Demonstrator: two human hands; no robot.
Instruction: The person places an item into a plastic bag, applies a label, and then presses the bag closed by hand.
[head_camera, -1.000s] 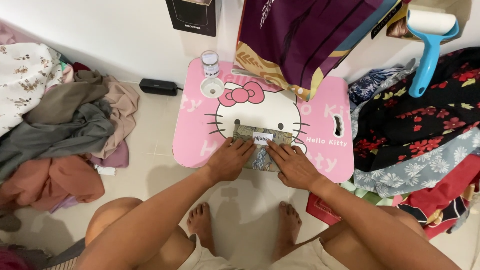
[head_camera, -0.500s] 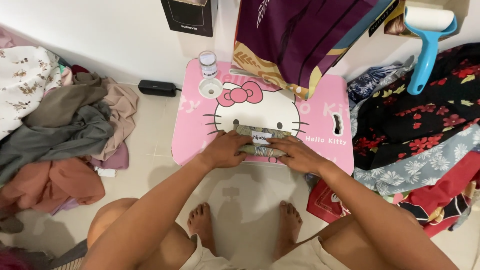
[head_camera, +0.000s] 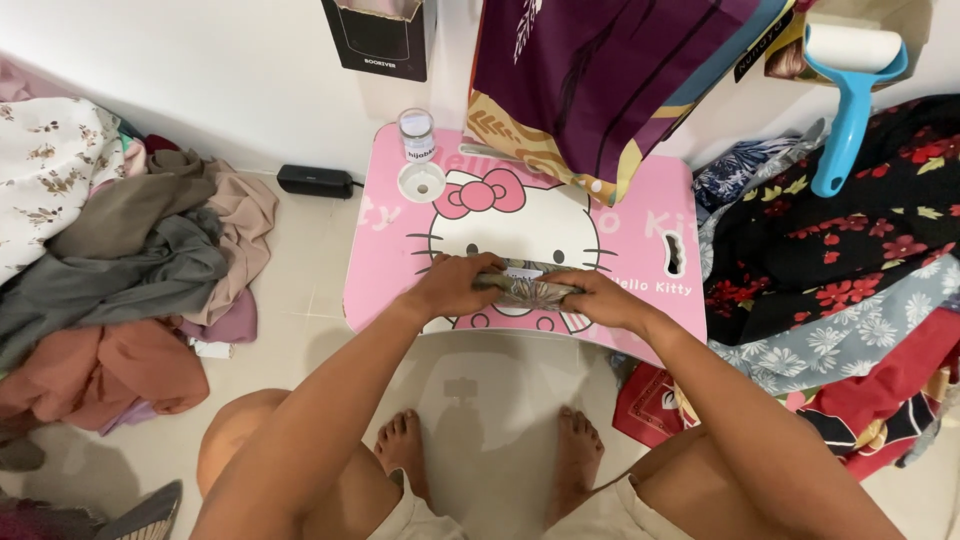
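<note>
A folded patterned cloth (head_camera: 527, 290) with a white label was gripped at its ends by the left hand (head_camera: 452, 287) and the right hand (head_camera: 598, 299), held edge-up just above a pink cartoon-cat folding table (head_camera: 390, 250). A small clear jar (head_camera: 417, 133) was stood at the table's far corner (beside a round cup hole (head_camera: 422, 182)). Crumpled garments (head_camera: 130, 270) were heaped on the floor at the left, floral fabrics (head_camera: 830, 250) at the right, with a blue lint roller (head_camera: 850, 80) laid above them.

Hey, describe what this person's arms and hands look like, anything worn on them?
Both arms are bare from shoulder to fingertip, with no sleeves in view. The left hand and right hand wear no gloves, and no rings, watch or bracelets show on the fingers or wrists. The only clothing visible is light beige shorts at the bottom of the picture. The feet are bare too.
</note>
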